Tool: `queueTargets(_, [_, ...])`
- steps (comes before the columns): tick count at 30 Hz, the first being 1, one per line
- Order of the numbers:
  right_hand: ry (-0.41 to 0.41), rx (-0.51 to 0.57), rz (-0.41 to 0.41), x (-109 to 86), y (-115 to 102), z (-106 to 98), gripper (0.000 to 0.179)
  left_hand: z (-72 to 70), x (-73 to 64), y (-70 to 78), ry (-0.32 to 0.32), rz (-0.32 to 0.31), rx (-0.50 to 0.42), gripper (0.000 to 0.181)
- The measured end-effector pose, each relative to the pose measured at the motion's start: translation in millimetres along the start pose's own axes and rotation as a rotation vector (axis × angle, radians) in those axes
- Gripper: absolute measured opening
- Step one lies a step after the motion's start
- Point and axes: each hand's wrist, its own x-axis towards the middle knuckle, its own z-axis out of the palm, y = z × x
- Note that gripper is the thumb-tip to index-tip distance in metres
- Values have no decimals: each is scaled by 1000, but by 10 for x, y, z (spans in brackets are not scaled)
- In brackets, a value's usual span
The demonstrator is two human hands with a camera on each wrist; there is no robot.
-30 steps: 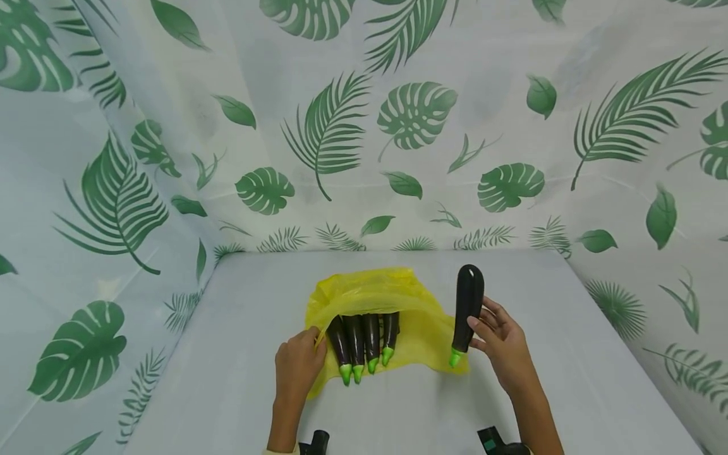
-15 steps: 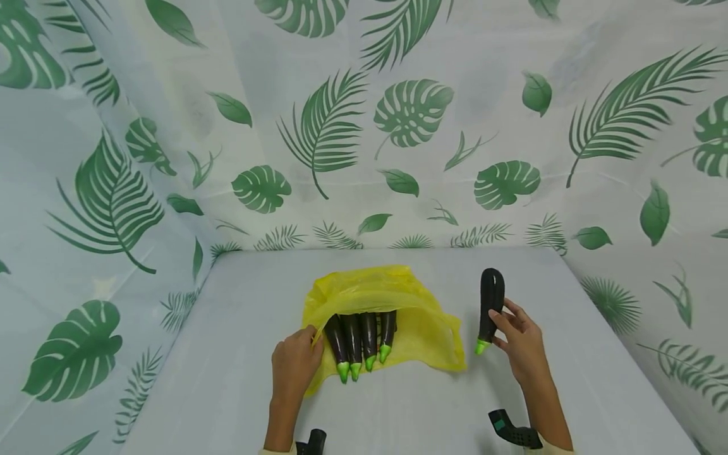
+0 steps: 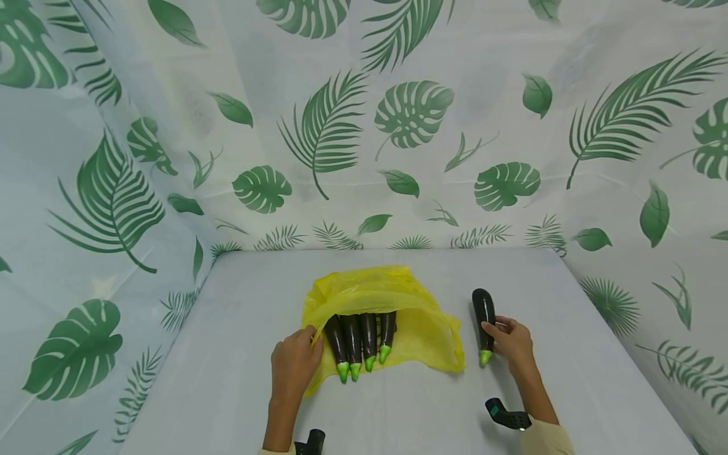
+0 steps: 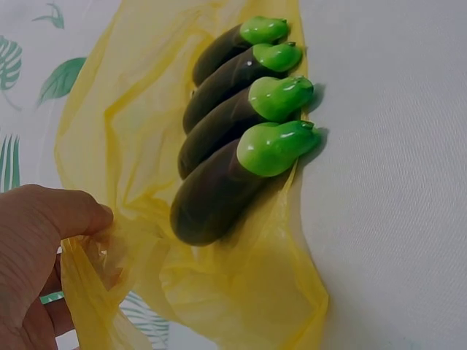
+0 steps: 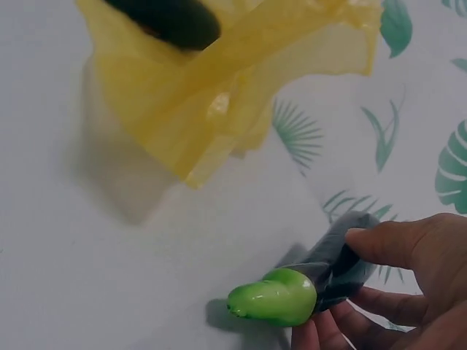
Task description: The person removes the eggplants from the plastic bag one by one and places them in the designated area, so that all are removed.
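My left hand (image 3: 296,359) pinches the left edge of the mouth of a yellow plastic bag (image 3: 364,284), holding it raised. Several dark eggplants (image 3: 337,344) with green stem ends lie side by side in the bag's opening; the left wrist view shows their green caps (image 4: 273,149) at the bag's edge. To the right of the bag, my right hand (image 3: 514,344) holds another eggplant (image 3: 483,309) between thumb and fingers. In the right wrist view that eggplant's green cap (image 5: 281,297) is close to the table, with its shadow beside it; whether it touches cannot be told.
A white table (image 3: 398,411) bears everything. Behind and at both sides hang white sheets with green leaf prints (image 3: 415,114). A black wrist device (image 3: 508,417) is on the right arm, and part of another (image 3: 311,442) shows by the left arm.
The right hand has carried its eggplant rightward, away from the bag's right edge, then lowered it toward the table. The left hand keeps its hold on the bag.
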Motion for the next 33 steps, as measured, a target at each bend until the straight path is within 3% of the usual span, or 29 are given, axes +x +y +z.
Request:
queueTargets(15, [57,-149,-36,236,-106,171,56,-33,26,-5,-3,-10,-6,25])
queueTargets(33, [36,-168,-60,255,-109,192,63,-42,15,1,-6,-22,-26,24])
